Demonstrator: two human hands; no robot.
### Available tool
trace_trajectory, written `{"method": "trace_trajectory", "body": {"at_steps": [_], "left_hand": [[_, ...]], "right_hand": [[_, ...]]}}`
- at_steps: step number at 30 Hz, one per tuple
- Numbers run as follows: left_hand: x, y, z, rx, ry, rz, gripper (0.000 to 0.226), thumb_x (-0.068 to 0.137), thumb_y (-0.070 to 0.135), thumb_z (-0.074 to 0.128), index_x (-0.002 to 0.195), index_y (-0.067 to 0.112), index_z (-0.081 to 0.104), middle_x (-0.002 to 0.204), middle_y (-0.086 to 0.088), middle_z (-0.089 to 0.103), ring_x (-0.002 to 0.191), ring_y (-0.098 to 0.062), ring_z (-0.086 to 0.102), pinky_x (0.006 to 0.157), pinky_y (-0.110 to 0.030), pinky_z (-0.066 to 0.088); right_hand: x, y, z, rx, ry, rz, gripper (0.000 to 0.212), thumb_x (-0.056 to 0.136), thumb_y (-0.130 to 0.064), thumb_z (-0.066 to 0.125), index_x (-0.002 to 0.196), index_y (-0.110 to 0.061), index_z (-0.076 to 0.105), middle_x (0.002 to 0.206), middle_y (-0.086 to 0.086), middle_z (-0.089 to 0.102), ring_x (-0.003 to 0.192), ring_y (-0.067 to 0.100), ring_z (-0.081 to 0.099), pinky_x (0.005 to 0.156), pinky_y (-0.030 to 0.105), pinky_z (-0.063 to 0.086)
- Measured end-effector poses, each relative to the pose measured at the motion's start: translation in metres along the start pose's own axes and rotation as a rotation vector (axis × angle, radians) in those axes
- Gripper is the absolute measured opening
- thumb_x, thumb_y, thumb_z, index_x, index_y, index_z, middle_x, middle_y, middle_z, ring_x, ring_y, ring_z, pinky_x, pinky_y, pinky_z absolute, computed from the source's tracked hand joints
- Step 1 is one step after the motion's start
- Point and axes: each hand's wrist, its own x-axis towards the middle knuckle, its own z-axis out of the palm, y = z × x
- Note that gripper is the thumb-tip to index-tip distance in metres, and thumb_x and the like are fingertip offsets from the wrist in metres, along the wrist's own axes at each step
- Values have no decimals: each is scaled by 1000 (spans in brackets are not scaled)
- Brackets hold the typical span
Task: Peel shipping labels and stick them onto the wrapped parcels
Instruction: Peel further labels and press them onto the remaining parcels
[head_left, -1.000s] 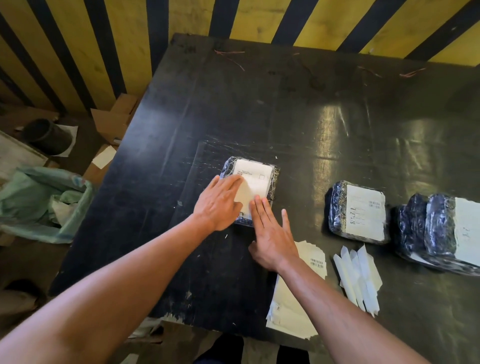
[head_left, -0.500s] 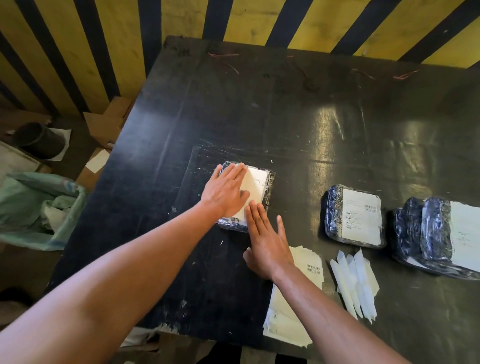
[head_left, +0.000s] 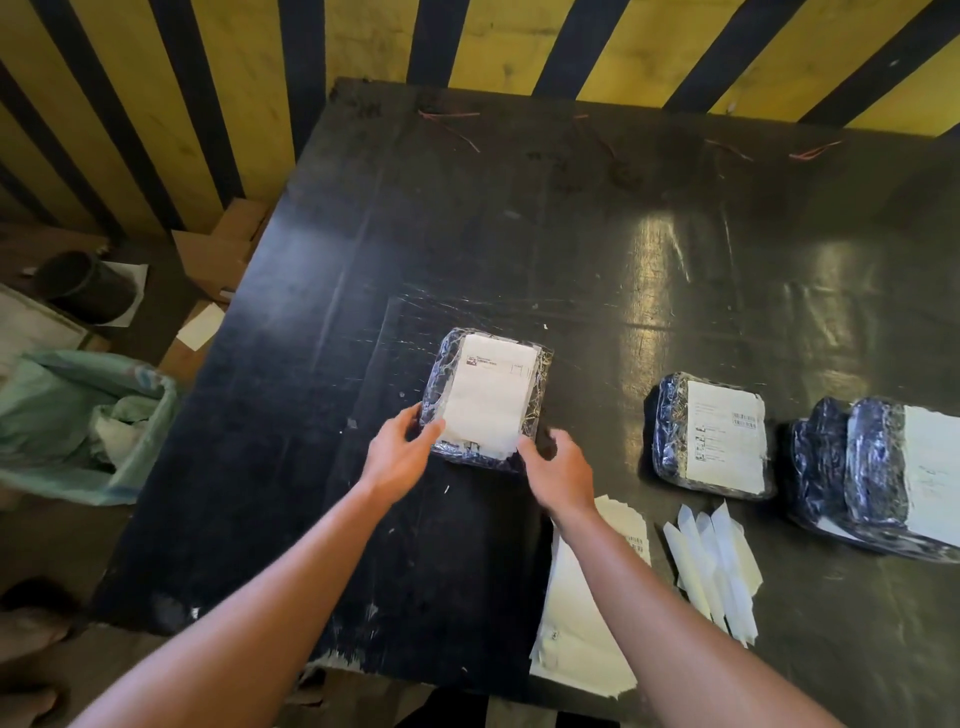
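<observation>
A dark plastic-wrapped parcel (head_left: 537, 387) lies on the black table (head_left: 519, 234), with a white shipping label (head_left: 488, 395) stuck across its top. My left hand (head_left: 397, 454) grips the parcel's near left corner, thumb on top. At the near right corner, my right hand (head_left: 558, 470) holds the parcel with its thumb on the label's edge. A stack of unpeeled labels (head_left: 582, 623) sits at the table's front edge under my right forearm.
Peeled backing strips (head_left: 714, 561) lie right of the label stack. A labelled parcel (head_left: 711, 434) and two more overlapping parcels (head_left: 878, 478) sit at the right. On the floor to the left are a green bag (head_left: 78, 415), a cardboard box (head_left: 218, 254) and a black bucket (head_left: 83, 286).
Both hands have stopped pressing flat on the label. They slid back to the parcel's near corners and now grip it, leaving the label uncovered.
</observation>
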Motion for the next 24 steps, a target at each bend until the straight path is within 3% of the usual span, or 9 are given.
{"method": "trace_trajectory", "body": {"at_steps": [2, 6, 9, 13, 17, 21, 24], "left_hand": [[-5, -6, 5, -124, 4, -23, 58, 96, 48, 70, 148, 27, 56, 123, 8, 70, 113, -16, 70, 103, -45, 57], [4, 13, 3, -308, 77, -68, 50, 85, 53, 80, 125, 25, 69, 110, -3, 79, 96, -16, 78, 91, -40, 64], [14, 40, -5, -356, 107, -74, 57, 78, 60, 83, 120, 22, 71, 105, 0, 80, 93, -14, 78, 88, -35, 63], [23, 72, -13, -329, 131, -50, 68, 66, 69, 85, 115, 23, 74, 104, 1, 79, 89, -12, 78, 91, -40, 63], [12, 93, -5, -315, 101, -9, 54, 71, 63, 86, 111, 30, 73, 103, 2, 79, 92, -16, 78, 89, -43, 64], [-17, 107, 31, -267, 22, 34, 38, 86, 51, 81, 115, 32, 67, 111, 1, 77, 104, -19, 73, 95, -48, 61], [-39, 117, 73, -286, -11, 53, 35, 90, 44, 79, 119, 31, 65, 117, 2, 77, 107, -18, 73, 96, -44, 60]], "right_hand": [[7, -4, 1, 88, -37, 89, 49, 95, -53, 66, 127, -16, 69, 127, 4, 71, 114, 26, 65, 96, 36, 51], [10, -19, -4, 232, 22, 112, 43, 88, -58, 71, 104, -18, 68, 108, 3, 73, 99, 23, 68, 87, 39, 53], [16, -41, -14, 356, 33, 130, 49, 81, -63, 75, 97, -17, 65, 102, 4, 73, 91, 22, 68, 81, 41, 53], [22, -66, -34, 467, 10, 153, 39, 87, -47, 80, 90, -12, 63, 87, 6, 71, 64, 17, 59, 57, 28, 44], [18, -64, -60, 482, 42, 107, 34, 88, -41, 80, 92, -10, 65, 86, 5, 66, 76, 18, 57, 70, 32, 43], [8, -35, -91, 523, 94, 70, 24, 92, -33, 78, 97, -12, 68, 100, 6, 71, 87, 19, 58, 77, 34, 44], [6, 0, -117, 533, 150, 106, 16, 96, -28, 73, 98, -14, 67, 105, 8, 72, 93, 23, 60, 78, 35, 46]]}}
